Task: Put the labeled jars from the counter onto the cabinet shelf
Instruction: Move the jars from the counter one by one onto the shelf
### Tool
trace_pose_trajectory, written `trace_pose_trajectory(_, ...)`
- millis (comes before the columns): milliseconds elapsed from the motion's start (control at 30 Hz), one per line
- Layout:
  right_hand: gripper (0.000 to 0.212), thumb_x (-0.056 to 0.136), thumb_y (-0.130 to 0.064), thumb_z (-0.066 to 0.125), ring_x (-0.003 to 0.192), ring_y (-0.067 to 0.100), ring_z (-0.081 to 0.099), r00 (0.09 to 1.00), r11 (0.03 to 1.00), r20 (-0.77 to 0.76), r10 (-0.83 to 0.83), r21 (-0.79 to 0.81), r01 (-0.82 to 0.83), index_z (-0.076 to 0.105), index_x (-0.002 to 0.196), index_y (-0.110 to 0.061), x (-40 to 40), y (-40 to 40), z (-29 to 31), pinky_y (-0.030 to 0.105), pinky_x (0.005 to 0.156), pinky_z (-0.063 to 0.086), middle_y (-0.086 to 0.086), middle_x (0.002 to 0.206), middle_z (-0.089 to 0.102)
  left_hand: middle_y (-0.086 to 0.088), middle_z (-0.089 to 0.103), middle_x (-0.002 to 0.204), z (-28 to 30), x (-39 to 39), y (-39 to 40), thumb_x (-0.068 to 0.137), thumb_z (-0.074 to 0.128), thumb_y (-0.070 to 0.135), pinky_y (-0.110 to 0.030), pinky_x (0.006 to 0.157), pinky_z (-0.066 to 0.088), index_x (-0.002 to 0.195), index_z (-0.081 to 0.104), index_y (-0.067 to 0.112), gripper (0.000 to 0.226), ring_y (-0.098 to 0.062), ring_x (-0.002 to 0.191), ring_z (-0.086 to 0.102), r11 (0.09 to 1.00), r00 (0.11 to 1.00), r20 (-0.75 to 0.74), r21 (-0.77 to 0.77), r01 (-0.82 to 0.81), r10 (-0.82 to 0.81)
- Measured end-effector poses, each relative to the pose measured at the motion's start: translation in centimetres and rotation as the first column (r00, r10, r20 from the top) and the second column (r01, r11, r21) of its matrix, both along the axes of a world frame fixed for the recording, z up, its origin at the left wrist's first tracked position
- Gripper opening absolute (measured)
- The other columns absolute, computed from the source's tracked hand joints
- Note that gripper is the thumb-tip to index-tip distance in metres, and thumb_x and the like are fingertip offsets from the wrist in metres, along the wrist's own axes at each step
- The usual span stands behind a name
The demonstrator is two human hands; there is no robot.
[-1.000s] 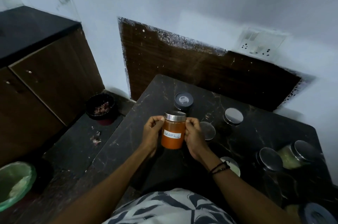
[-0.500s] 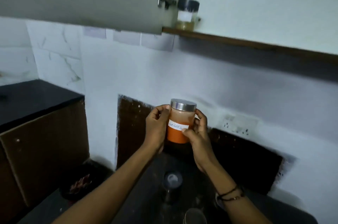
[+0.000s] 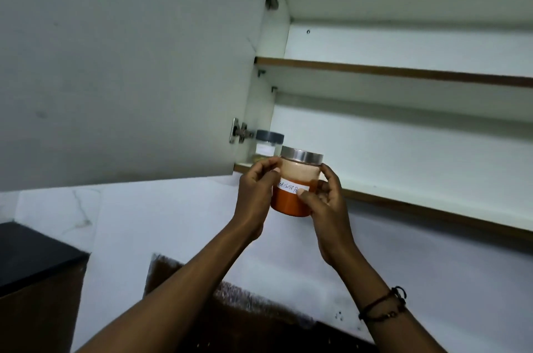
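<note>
Both hands [image 3: 291, 197] hold an orange jar [image 3: 294, 188] (steel-lidded) before the bottom shelf [image 3: 432, 205].

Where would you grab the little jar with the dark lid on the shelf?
Grip the small jar around its clear round body, below the dark lid, coming from the front right. It stands upright at the shelf's left end, with the cabinet wall close on its left.

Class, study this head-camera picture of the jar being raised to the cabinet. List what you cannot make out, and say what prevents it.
- Orange jar label: its ends are covered by the left hand and right hand.
- Dark-lidded jar on the bottom shelf: label too small to read, base hidden behind the left hand and orange jar.
- Counter and remaining jars: below the frame's bottom edge.
- Upper shelf top surface: hidden, seen from underneath.
</note>
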State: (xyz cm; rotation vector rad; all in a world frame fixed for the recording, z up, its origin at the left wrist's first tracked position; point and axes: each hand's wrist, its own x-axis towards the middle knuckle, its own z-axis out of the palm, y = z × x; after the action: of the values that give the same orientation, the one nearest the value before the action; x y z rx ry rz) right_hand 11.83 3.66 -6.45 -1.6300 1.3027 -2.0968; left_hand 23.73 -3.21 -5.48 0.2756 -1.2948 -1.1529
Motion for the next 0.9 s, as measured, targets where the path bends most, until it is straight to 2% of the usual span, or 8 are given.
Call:
trace_pose_trajectory(100, 0.062, 0.089, -0.016, 0.066, 0.105, 0.01, 0.059, 0.999, 0.999, -0.007, -0.046, -0.025, 0.046, 0.038, 0.141, -0.036, -0.5, -0.7, 2.4, 0.018, 0.071, 0.051, -0.003, 0.127, 0.054, 0.012, 0.068, 0.107, 2.2, -1.0, -0.7, 0.098, 0.055, 0.017, -0.011, 0.061, 0.053, 0.099, 0.067, 0.036, 0.023, -0.009, 0.097, 0.064, 0.999, 0.999, 0.0, -0.029, -0.032, 0.032)
trace_pose_trajectory(167, 0.058, 0.088, -0.017, 0.067, 0.106, 0.012, 0.059, 0.995, 0.994, -0.004, -0.098, -0.043, 0.098, 0.042, 0.138, -0.034, -1.0, -1.5, 3.5, 0.02, 0.072, 0.052, -0.004, 0.126, 0.055, 0.008, 0.069, 0.108, 3.5, -1.8, -1.3, 0.098, 0.053, 0.016, -0.021, 0.072, 0.059, 0.101, 0.068, 0.034, 0.024, -0.012, 0.098, 0.064, 0.999, 0.999, 0.003, -0.021, -0.048, 0.048)
trace_pose_trajectory(267, 0.045, 0.087, -0.023, 0.069, 0.108, 0.018, 0.059, 0.974, 0.973, 0.008, -0.225, -0.044, 0.225, 0.047, 0.126, -0.03, -1.6, -3.1, 4.9, 0.032, 0.084, 0.055, -0.002, 0.127, 0.058, -0.001, 0.067, 0.12, 5.1, -3.1, -2.4, 0.099, 0.05, 0.018, -0.041, 0.091, 0.059, 0.115, 0.066, 0.025, 0.023, -0.019, 0.104, 0.065, 0.994, 0.994, 0.043, -0.031, -0.101, 0.102)
trace_pose_trajectory(333, 0.043, 0.086, -0.028, 0.07, 0.103, 0.016, 0.058, 0.951, 0.951, -0.012, -0.308, -0.019, 0.308, 0.047, 0.122, -0.028, -2.0, -4.4, 5.7, 0.028, 0.079, 0.052, -0.002, 0.125, 0.058, -0.005, 0.063, 0.126, 6.1, -3.9, -3.3, 0.102, 0.047, 0.023, -0.045, 0.095, 0.057, 0.125, 0.063, 0.021, 0.028, -0.022, 0.108, 0.064, 0.986, 0.983, 0.092, -0.048, -0.157, 0.161)
trace_pose_trajectory(467, 0.045, 0.088, -0.027, 0.067, 0.101, 0.02, 0.055, 0.905, 0.904, -0.118, -0.408, 0.084, 0.419, 0.047, 0.127, -0.019, -3.0, -7.5, 7.2, 0.022, 0.068, 0.044, 0.005, 0.127, 0.055, -0.011, 0.054, 0.139, 7.4, -5.4, -6.0, 0.105, 0.041, 0.022, -0.044, 0.101, 0.054, 0.14, 0.055, 0.015, 0.038, -0.028, 0.12, 0.059, 0.974, 0.947, 0.23, -0.073, -0.214, 0.225)
trace_pose_trajectory(600, 0.038, 0.09, -0.016, 0.061, 0.109, 0.032, 0.056, 0.845, 0.83, -0.237, -0.48, 0.19, 0.525, 0.051, 0.126, -0.007, -4.5, -10.3, 8.5, 0.03, 0.08, 0.044, 0.017, 0.128, 0.054, -0.012, 0.059, 0.135, 7.3, -6.5, -8.1, 0.104, 0.039, 0.008, -0.041, 0.099, 0.053, 0.134, 0.056, 0.015, 0.036, -0.024, 0.113, 0.059, 0.985, 0.925, 0.339, -0.094, -0.145, 0.168)
trace_pose_trajectory(733, 0.034, 0.088, -0.008, 0.059, 0.112, 0.035, 0.057, 0.761, 0.741, -0.417, -0.496, 0.254, 0.622, 0.056, 0.121, 0.0, -5.9, -12.3, 10.2, 0.033, 0.088, 0.047, 0.02, 0.125, 0.059, -0.014, 0.062, 0.133, 7.5, -7.5, -10.2, 0.101, 0.041, 0.003, -0.048, 0.102, 0.052, 0.137, 0.055, 0.013, 0.039, -0.03, 0.117, 0.061, 0.981, 0.882, 0.435, -0.146, -0.129, 0.181)
trace_pose_trajectory(900, 0.04, 0.09, -0.009, 0.06, 0.118, 0.036, 0.056, 0.753, 0.719, -0.458, -0.473, 0.294, 0.63, 0.054, 0.128, 0.001, -6.8, -14.3, 10.7, 0.035, 0.095, 0.046, 0.02, 0.131, 0.058, -0.018, 0.06, 0.135, 8.3, -8.2, -12.3, 0.1, 0.042, 0.001, -0.049, 0.108, 0.047, 0.138, 0.052, 0.008, 0.04, -0.033, 0.124, 0.057, 0.973, 0.798, 0.565, -0.199, -0.114, 0.209)
